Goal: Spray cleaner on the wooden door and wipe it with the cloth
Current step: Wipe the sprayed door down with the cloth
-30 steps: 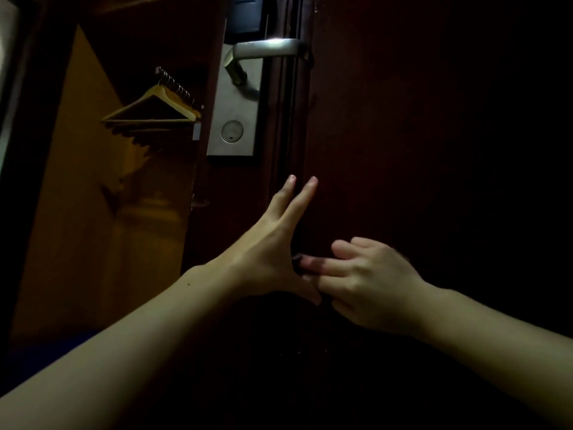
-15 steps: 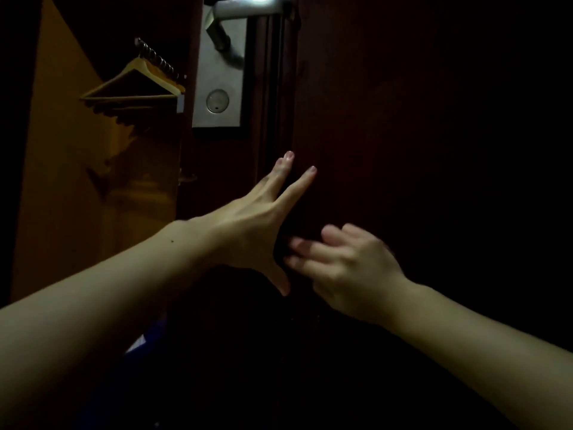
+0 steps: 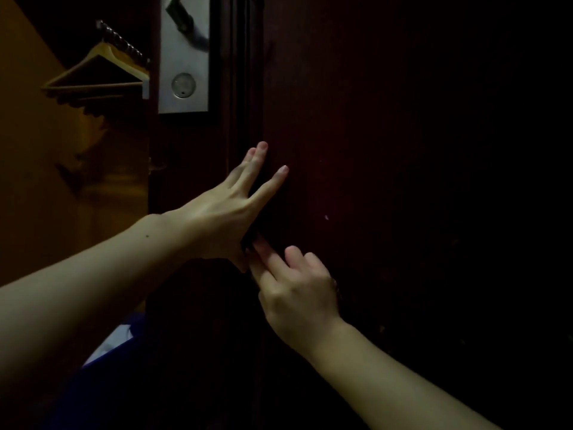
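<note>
The dark wooden door point(image 3: 387, 150) fills the middle and right of the head view, in very dim light. My left hand point(image 3: 226, 212) lies flat against the door near its edge, fingers straight and spread. A dark shape point(image 3: 268, 212) sits under its palm; I cannot tell whether it is the cloth. My right hand point(image 3: 297, 293) is just below, with two fingers stretched up to touch the base of the left thumb and the dark shape. No spray bottle is in view.
A metal lock plate point(image 3: 184, 57) with a round keyhole and the lever handle point(image 3: 183, 13) is at the top, left of the door edge. Wooden hangers point(image 3: 102, 72) hang in an open wardrobe on the left. Something blue point(image 3: 102, 383) with a white patch point(image 3: 114, 339) lies low left.
The view has tilted down, so the handle has slid to the top edge. My right hand has turned its fingers upward and tucked in under the left palm. The left hand stays pressed on the door.
</note>
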